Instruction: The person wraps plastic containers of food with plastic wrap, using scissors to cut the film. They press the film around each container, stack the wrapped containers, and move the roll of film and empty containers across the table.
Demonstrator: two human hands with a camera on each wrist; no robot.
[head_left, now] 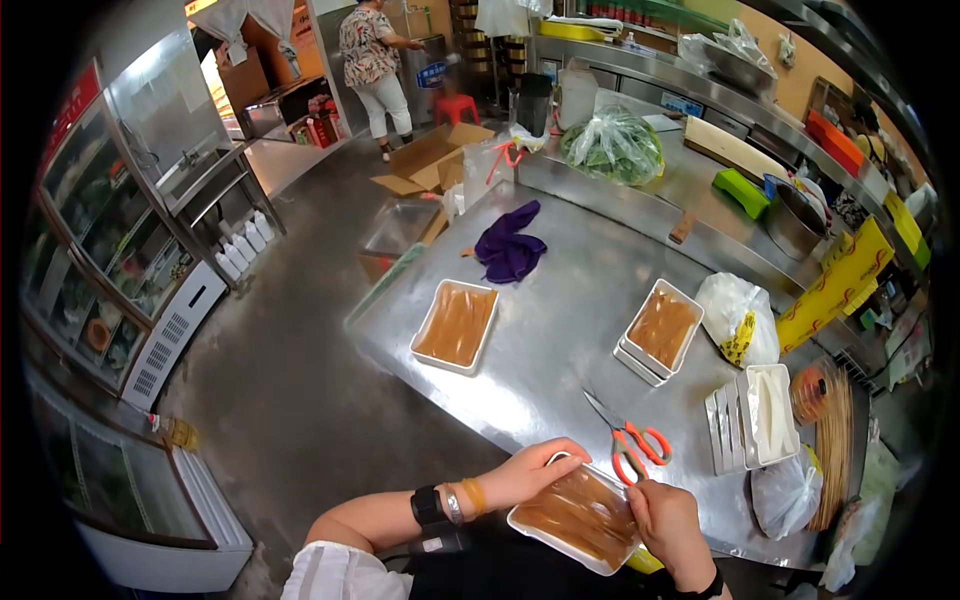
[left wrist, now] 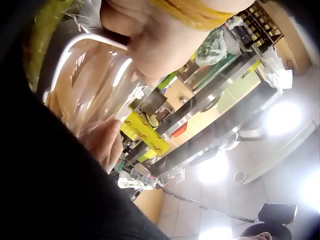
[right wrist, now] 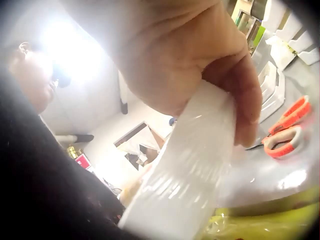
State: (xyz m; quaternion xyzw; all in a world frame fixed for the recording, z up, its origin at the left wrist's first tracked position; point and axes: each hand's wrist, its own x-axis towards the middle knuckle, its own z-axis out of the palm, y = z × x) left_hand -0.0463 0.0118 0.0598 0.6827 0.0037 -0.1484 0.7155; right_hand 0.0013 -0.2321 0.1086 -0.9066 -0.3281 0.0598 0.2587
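A white tray of brown strips under clear film (head_left: 575,515) is held tilted near the table's front edge. My left hand (head_left: 535,470) grips its upper left side, fingers over the rim. At its right end my right hand (head_left: 668,525) pinches the edge. In the left wrist view the film over the strips (left wrist: 90,75) looks glossy, with the left hand (left wrist: 155,45) at one side and the right hand (left wrist: 105,142) at the other. The right wrist view shows the right hand (right wrist: 200,65) gripping the tray's white side (right wrist: 185,170); the tray hides part of the fingers.
Orange-handled scissors (head_left: 630,445) lie just beyond the tray. Further back are a filled tray (head_left: 455,325), stacked trays (head_left: 660,328), a purple cloth (head_left: 510,243) and a white bag (head_left: 738,315). Upright white trays (head_left: 768,415) and skewers (head_left: 832,450) stand right. A person (head_left: 375,60) stands far back.
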